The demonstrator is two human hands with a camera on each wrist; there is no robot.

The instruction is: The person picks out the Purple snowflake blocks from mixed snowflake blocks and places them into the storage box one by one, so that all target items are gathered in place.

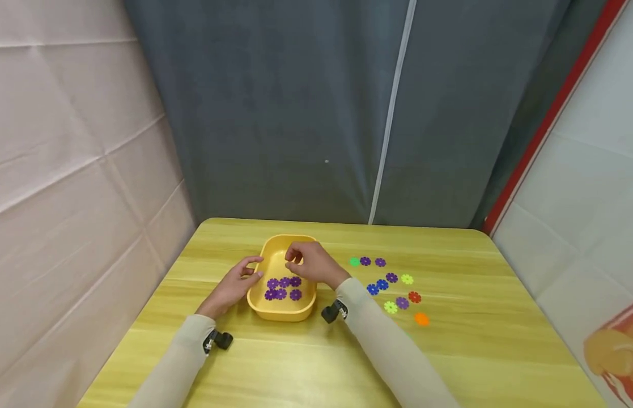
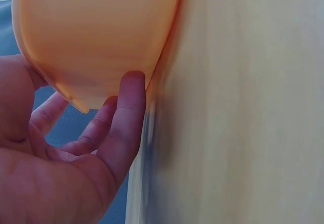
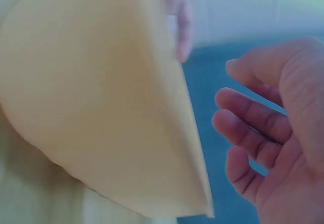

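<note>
Head view: a yellow wooden counter [image 1: 306, 362] is seen before a grey curtain [image 1: 316, 113], with pale cloth walls at either side. A yellow plastic tray [image 1: 275, 309] is set on the counter left of centre, its long side running away from the person. Six purple flower-shaped discs [image 1: 283, 288] are laid flat in two rows on the nearer part of the tray floor.

The left hand [image 1: 233, 286] is held against the left outer wall of the tray; in the left wrist view its fingers [image 2: 126, 118] are seen straight and relaxed, with fingertips touching the wall and nothing gripped. The right hand [image 1: 311, 263] is held over the far part of the tray, above the discs, with fingers loosely bent and spread; in the right wrist view the fingers [image 3: 248, 118] are shown apart and nothing is seen between them.

To the right of the tray, a loose scatter of discs [image 1: 393, 289] is spread on the counter: purple, blue, green, yellow-green, red and one orange disc [image 1: 421, 319] nearest the person. A small black camera [image 1: 332, 313] is strapped at each wrist.
</note>
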